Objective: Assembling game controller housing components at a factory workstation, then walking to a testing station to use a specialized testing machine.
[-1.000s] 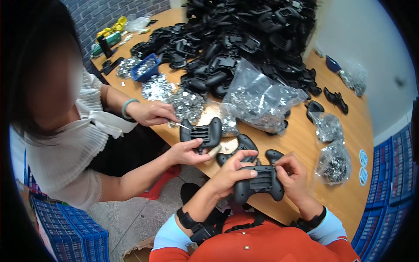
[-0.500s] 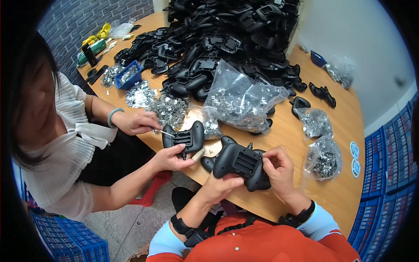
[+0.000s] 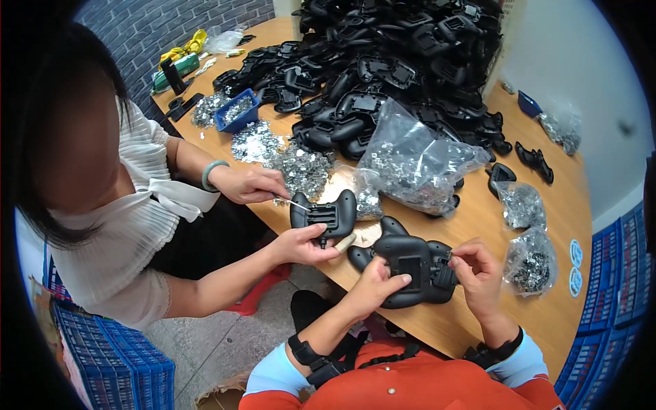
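Note:
My left hand grips a black game controller from its near left side, the thumb lying across its face. The controller is tilted, and a slotted compartment shows on its right part. At that right edge, my right hand is closed in a pinch, thumb and forefinger together. What sits between those fingertips is too small to make out. Beneath and behind the held controller, another black controller piece lies on the wooden table, partly covered.
At left, a co-worker's hands hold another controller and a thin tool. Beyond are a heap of black controller shells, loose metal pieces, a blue bin and clear bags of metal parts. Blue crates stand at right.
The controller in my left hand has turned and tilted, so its slotted compartment now sits toward my right hand. My right fingers stay at its edge. The whole view has shifted, scene moving rightward.

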Available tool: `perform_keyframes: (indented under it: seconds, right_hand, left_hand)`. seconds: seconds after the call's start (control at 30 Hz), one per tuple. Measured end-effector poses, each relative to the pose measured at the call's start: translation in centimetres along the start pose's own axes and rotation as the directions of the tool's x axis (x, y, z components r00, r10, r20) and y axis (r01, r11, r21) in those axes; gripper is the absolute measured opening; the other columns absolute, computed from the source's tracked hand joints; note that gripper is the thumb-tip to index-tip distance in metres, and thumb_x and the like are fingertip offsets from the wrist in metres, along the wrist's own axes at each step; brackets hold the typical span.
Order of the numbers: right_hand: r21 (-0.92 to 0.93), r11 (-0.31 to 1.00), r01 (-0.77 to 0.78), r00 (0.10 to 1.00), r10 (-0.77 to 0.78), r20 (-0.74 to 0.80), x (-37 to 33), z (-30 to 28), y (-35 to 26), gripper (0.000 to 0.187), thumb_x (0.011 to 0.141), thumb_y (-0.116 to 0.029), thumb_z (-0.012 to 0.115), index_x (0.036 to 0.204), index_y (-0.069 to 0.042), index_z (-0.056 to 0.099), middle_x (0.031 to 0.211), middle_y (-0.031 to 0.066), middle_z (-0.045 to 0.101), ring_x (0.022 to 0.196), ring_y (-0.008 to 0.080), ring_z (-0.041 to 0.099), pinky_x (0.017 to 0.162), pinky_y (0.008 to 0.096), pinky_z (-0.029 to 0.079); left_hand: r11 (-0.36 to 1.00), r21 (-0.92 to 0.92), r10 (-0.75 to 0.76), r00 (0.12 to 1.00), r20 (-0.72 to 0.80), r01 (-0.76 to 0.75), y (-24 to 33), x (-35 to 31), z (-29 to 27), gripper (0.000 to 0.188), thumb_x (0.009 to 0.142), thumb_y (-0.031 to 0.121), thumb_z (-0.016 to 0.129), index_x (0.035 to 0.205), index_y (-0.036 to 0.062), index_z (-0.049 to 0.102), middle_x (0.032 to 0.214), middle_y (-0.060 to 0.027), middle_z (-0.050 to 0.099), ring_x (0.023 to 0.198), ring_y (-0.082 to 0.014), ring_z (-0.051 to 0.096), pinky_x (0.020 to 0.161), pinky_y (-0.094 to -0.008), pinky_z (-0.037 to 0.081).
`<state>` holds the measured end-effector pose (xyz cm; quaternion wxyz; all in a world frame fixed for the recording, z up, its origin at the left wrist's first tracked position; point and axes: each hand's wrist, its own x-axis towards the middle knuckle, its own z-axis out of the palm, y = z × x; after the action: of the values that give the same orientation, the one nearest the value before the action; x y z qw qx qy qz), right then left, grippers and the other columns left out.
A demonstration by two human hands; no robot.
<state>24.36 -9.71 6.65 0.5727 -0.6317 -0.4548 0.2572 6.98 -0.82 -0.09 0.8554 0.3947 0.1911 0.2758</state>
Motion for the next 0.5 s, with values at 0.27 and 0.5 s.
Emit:
perform_keyframes:
  seconds: [0.27, 0.5]
  right_hand:
    - [-0.245, 0.954, 0.171, 0.983, -0.148, 0.109, -0.3, -0.8, 0.8, 0.008, 0.082, 0.005, 0.059, 0.089, 0.001, 0.060, 0.087, 0.0068, 0.055, 0.076, 0.0128, 0.059, 0.067, 0.0229, 0.048]
    - [-0.332, 0.918, 0.215, 0.976, -0.192, 0.103, 3.0, 1.8, 1.8, 0.007, 0.079, -0.002, 0.060, 0.085, 0.000, 0.060, 0.079, 0.0109, 0.055, 0.073, 0.0229, 0.058, 0.066, 0.0321, 0.046]
  left_hand:
    - [0.934, 0.353, -0.155, 0.954, 0.257, 0.057, -0.6, 0.2, -2.4, 0.055, 0.083, -0.001, 0.063, 0.133, 0.0030, 0.039, 0.123, -0.0078, 0.055, 0.112, -0.0161, 0.054, 0.094, -0.0314, 0.045]
    - [0.937, 0.350, -0.101, 0.972, 0.214, 0.020, 2.6, 0.5, -2.9, 0.054, 0.081, -0.001, 0.063, 0.131, 0.0022, 0.041, 0.117, -0.0067, 0.058, 0.109, -0.0158, 0.056, 0.093, -0.0318, 0.046]
